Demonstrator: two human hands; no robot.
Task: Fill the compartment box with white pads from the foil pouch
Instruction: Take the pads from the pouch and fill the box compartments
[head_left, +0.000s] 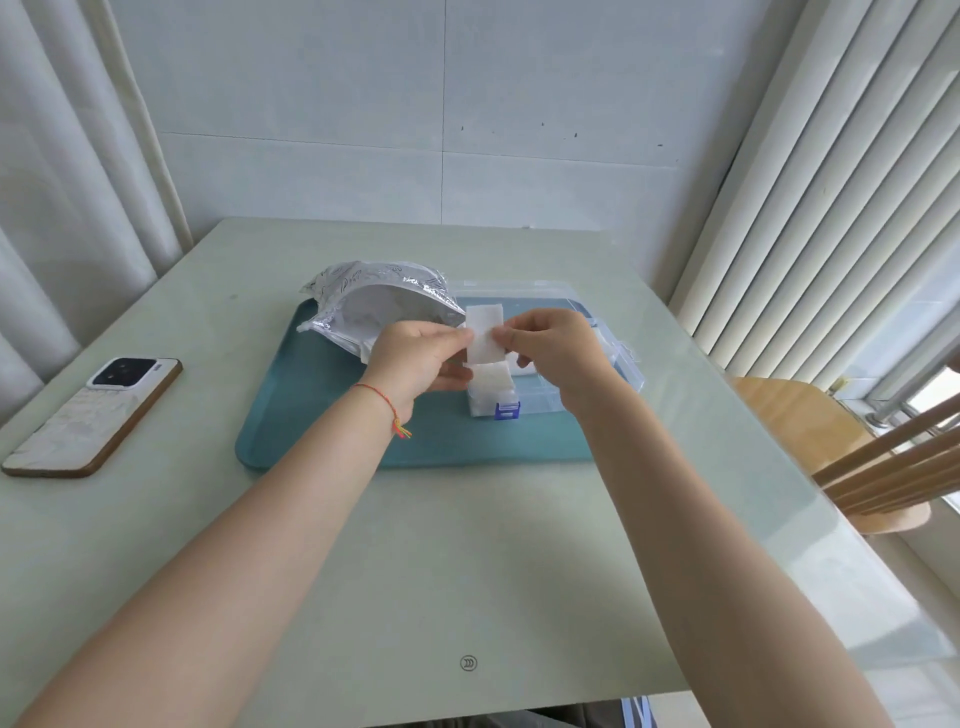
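A white pad is held upright above the clear compartment box, pinched on its left edge by my left hand and on its right edge by my right hand. Below it, the box's front-left compartment holds stacked white pads; a blue latch shows on the box front. The open foil pouch lies behind my left hand on the teal tray. My right hand hides much of the box interior.
A phone lies face down at the table's left. The box's clear lid is folded back toward the wall. A wooden chair stands at the right table edge. Curtains and blinds flank the table.
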